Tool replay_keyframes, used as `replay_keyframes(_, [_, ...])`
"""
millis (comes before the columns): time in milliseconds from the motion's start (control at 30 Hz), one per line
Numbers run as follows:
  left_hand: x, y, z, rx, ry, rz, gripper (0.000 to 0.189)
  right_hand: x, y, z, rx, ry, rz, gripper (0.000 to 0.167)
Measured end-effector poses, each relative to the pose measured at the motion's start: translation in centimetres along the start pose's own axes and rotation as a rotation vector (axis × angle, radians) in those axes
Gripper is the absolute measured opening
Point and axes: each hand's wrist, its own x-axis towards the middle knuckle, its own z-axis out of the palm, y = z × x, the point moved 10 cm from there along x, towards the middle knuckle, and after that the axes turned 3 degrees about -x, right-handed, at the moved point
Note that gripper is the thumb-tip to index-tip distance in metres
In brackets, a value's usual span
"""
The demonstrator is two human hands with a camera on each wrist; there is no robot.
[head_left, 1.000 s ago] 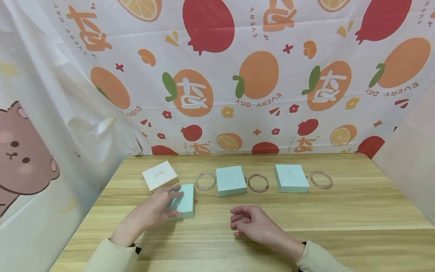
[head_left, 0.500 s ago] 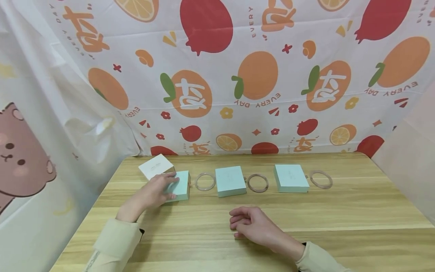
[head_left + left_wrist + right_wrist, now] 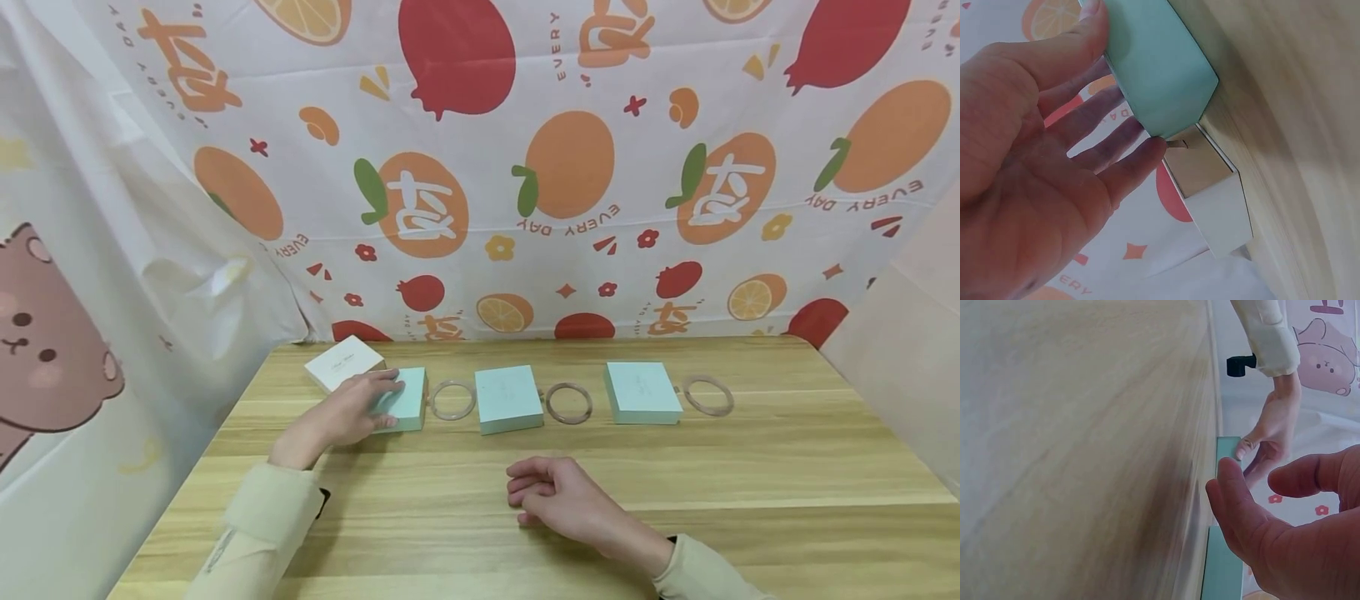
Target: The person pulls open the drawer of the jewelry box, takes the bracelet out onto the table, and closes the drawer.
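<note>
At the left of the table, my left hand [image 3: 352, 410] lies over a flat mint-green gift box [image 3: 407, 400]. In the left wrist view the thumb is at one edge of this mint box [image 3: 1160, 69], with the fingers reaching across it. Just behind it sits a white gift box [image 3: 343, 362] with a gold-toned side, touched or nearly touched by the little finger in the left wrist view. My right hand [image 3: 562, 498] rests at the table's middle front, fingers loosely curled, holding nothing.
To the right stand two more mint boxes, a middle one [image 3: 510, 398] and a right one [image 3: 645, 392]. Three bangles lie among them: a clear left bangle [image 3: 434, 410], a brownish middle bangle [image 3: 551, 406] and a right bangle [image 3: 729, 402]. A fruit-printed curtain [image 3: 570, 167] hangs behind the table.
My left hand has moved the left mint box farther back, then slightly right, close to the left bangle. The white box has shifted back and left. The right hand has stayed put.
</note>
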Motion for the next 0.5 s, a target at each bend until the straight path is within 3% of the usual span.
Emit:
replay_keyframes(200, [0.7, 0.2, 0.1, -0.010, -0.018, 0.000, 0.054, -0.1, 0.0, -0.1, 0.000, 0.005, -0.001, 0.052])
replay_keyframes(300, [0.5, 0.0, -0.3, -0.023, 0.012, 0.010, 0.055, -0.1, 0.0, -0.1, -0.006, 0.004, -0.004, 0.051])
replay_keyframes(400, [-0.1, -1.0, -1.4, -0.028, 0.072, 0.002, 0.057, -0.2, -0.1, -0.1, -0.009, 0.003, -0.006, 0.050])
replay_keyframes(500, [-0.9, -2.9, -2.7, -0.010, 0.105, -0.068, 0.062, -0.2, -0.1, -0.1, -0.016, 0.002, -0.008, 0.050])
